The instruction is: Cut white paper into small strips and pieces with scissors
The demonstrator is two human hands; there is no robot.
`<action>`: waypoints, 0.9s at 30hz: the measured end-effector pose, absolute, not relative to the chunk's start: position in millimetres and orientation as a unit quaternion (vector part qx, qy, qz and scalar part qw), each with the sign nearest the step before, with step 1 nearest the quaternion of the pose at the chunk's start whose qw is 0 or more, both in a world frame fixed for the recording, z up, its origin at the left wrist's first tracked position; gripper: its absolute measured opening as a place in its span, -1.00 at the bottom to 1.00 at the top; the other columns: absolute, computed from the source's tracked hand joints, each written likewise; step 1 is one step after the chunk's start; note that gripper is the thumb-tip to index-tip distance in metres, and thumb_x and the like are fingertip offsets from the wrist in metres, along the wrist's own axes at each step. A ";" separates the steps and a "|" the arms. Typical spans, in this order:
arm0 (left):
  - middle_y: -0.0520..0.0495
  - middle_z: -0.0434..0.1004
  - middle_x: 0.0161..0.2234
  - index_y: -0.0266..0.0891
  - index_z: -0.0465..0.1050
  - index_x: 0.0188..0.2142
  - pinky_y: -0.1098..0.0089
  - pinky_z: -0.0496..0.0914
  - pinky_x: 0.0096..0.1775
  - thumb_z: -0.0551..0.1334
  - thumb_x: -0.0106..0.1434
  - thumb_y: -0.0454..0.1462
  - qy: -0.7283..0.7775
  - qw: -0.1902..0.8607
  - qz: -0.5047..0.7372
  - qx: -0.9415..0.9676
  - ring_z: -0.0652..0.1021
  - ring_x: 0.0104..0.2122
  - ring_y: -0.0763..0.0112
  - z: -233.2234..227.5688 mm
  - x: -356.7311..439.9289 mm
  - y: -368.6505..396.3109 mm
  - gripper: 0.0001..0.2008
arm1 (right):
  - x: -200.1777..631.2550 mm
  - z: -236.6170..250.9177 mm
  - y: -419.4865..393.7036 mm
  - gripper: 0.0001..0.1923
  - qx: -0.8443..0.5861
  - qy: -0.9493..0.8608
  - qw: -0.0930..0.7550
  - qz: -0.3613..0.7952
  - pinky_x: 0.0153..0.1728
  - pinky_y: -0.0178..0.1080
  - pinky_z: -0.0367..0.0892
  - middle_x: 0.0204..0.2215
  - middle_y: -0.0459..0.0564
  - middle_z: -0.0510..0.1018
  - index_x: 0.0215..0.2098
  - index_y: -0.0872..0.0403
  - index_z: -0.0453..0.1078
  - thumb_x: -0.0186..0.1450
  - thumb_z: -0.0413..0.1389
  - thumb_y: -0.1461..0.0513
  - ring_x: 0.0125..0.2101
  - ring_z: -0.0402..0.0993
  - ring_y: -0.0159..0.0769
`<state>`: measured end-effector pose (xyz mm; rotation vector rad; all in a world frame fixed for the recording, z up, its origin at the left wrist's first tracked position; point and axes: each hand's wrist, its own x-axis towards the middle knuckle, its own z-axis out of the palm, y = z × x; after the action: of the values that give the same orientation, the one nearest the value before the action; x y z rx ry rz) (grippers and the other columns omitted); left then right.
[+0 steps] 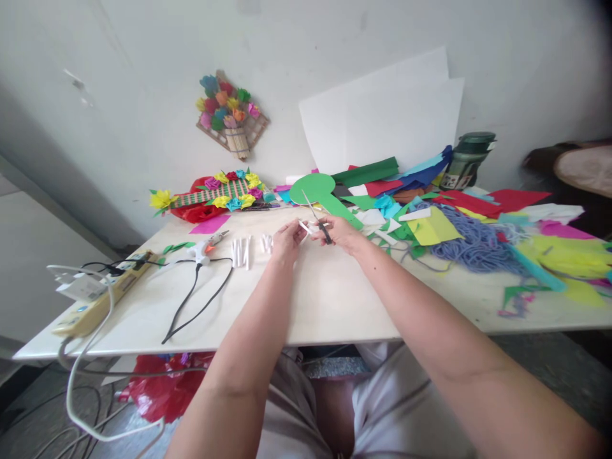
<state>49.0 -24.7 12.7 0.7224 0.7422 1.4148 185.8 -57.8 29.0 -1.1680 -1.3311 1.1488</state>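
Note:
My left hand (285, 241) pinches a small white paper strip (304, 226) above the white table (329, 299). My right hand (340, 231) grips black-handled scissors (317, 217), their blades pointing up and to the left, right beside the strip. Both hands meet at the middle of the table. Several white rolled paper pieces (241, 250) lie just left of my left hand.
A glue gun (206, 246) with a black cord and a power strip (95, 306) lie at the left. Paper flower crafts (217, 191) sit at the back. Coloured paper scraps and blue yarn (471, 239) cover the right side, near a dark green bottle (466, 159).

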 end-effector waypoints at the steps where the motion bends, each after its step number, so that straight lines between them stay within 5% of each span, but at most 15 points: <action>1: -0.10 0.53 -0.49 -0.37 0.42 -0.46 0.52 0.39 -0.36 0.21 0.11 -0.39 0.324 0.639 0.621 0.318 0.50 -0.54 0.56 13.0 49.7 -25.2 -0.95 | 184.8 29.6 -58.5 -0.70 -0.484 -0.543 0.492 0.478 -0.74 -0.46 0.06 -0.66 -0.14 0.47 -0.34 0.14 0.33 -0.05 0.26 0.34 -0.74 0.29 -0.52; 18: -0.10 0.54 -0.47 -0.36 0.43 -0.38 0.49 0.42 -0.29 0.23 0.09 -0.42 0.294 0.655 0.617 0.323 0.54 -0.48 0.51 13.4 49.5 -25.9 -0.94 | 190.1 28.0 -53.7 -0.63 -0.388 -0.528 0.575 0.490 -0.59 -0.36 0.37 -0.68 -0.19 0.46 -0.28 0.12 0.30 -0.08 0.24 0.35 -0.67 0.42 -0.42; 27: -0.08 0.56 -0.40 -0.32 0.44 -0.35 0.47 0.39 -0.22 0.26 0.09 -0.37 0.255 0.621 0.647 0.362 0.54 -0.44 0.54 14.5 43.7 -22.3 -0.91 | 195.5 31.7 -56.4 -0.69 -0.415 -0.517 0.542 0.517 -0.82 -0.49 -0.06 -0.66 -0.09 0.52 -0.27 0.14 0.30 0.01 0.22 0.33 -0.75 0.38 -0.45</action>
<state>43.7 -22.3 14.5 0.8315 0.5863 1.4869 195.5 -56.4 31.7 -0.9854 -1.2283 1.2271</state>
